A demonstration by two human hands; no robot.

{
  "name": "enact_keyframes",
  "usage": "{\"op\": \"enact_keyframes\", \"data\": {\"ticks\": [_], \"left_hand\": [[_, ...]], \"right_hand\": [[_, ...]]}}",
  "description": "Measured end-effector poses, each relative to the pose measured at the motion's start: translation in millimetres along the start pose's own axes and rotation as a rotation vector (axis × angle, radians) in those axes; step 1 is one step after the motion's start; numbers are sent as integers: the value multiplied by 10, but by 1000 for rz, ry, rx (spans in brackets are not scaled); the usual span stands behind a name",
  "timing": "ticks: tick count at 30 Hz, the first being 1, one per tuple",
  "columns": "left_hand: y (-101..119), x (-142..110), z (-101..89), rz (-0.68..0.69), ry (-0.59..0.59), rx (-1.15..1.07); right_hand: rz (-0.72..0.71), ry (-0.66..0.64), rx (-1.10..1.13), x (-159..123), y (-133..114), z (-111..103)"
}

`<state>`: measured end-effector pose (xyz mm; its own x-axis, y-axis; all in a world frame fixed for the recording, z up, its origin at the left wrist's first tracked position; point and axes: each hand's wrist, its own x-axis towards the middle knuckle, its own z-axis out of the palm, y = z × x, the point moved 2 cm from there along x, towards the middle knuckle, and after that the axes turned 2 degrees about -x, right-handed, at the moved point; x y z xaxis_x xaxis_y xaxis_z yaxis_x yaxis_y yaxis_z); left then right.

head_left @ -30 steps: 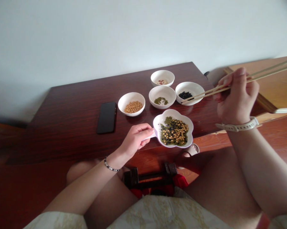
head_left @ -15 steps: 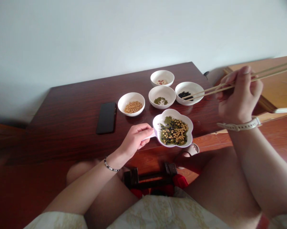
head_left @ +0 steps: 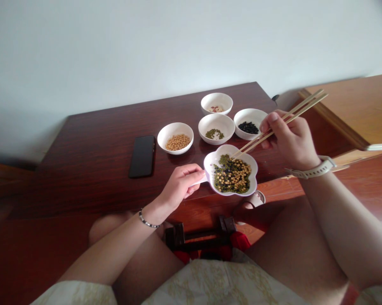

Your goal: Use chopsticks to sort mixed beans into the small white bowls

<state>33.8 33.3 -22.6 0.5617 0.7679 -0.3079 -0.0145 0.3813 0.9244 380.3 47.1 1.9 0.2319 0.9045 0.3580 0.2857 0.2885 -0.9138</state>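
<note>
My left hand [head_left: 185, 183] is closed round the short handle of a white flower-shaped dish [head_left: 253, 163], which sits at the table's front edge. Mixed green, black and tan beans [head_left: 232, 174] cover its bottom. My right hand [head_left: 289, 137] grips a pair of wooden chopsticks [head_left: 302, 106], their tips down at the beans near the dish's far side. Whether the tips pinch a bean is too small to tell. Just behind the hand stands a bowl of black beans [head_left: 248, 127]. A bowl of green beans [head_left: 214, 134] is left of it, and a bowl of tan beans [head_left: 177, 142] lies further left.
A fourth white bowl [head_left: 217, 101] with a few reddish and pale pieces stands at the back. On the left of the dark table [head_left: 92, 144] lies a black phone [head_left: 142, 156]. A lighter wooden table [head_left: 352, 106] stands at the right, and a wall [head_left: 146, 51] rises behind.
My right hand has moved left and lower, bringing the chopstick tips from the black bean bowl to the flower-shaped dish. My left hand and the dish have stayed in place.
</note>
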Motion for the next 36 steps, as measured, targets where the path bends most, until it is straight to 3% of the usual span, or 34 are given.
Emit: {"op": "enact_keyframes", "data": {"ticks": [6, 15, 36], "left_hand": [[39, -6, 32, -29, 43, 55], [13, -3, 17, -17, 13, 1], [-10, 11, 13, 1, 5, -1]], "right_hand": [[-7, -38, -23, -3, 33, 23], [-36, 13, -16, -19, -1, -7], [-7, -49, -29, -45, -25, 20]]}}
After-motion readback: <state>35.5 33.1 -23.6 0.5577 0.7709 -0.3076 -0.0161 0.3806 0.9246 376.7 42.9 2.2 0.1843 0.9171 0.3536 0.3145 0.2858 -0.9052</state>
